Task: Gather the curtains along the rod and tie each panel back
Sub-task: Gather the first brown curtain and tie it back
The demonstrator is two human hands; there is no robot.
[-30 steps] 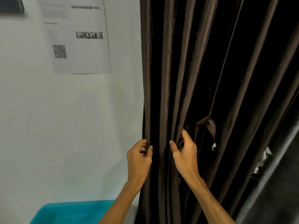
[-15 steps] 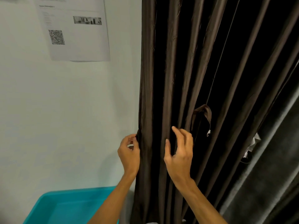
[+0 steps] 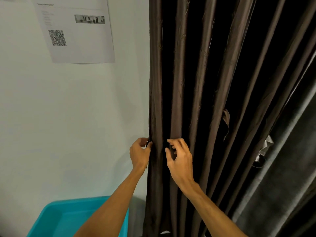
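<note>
1. Half a second ago my right hand (image 3: 179, 158) lay with its fingers stretched up the pleats. Now those fingers have curled in and nip one fold between thumb and forefinger. My left hand (image 3: 139, 153) has hardly shifted.
2. The left hand pinches the outer edge of the brown curtain (image 3: 201, 82), right where it meets the white wall (image 3: 77, 117). I hold that edge as the anchor, so the folds have something to stack against.
3. The right hand grasps the next pleat over, near the left, because I judge the way to bunch this panel is fold by fold toward the wall.
4. The curtain hangs in long vertical pleats from above; the rod itself is out of view.
5. A fabric loop (image 3: 226, 122) dangles among the folds to the right of my right hand, apart from it. It is probably the tie-back, not yet used.
6. The tying is still to come. The wider pleats near the grey curtain (image 3: 282, 168) remain ungathered.
</note>
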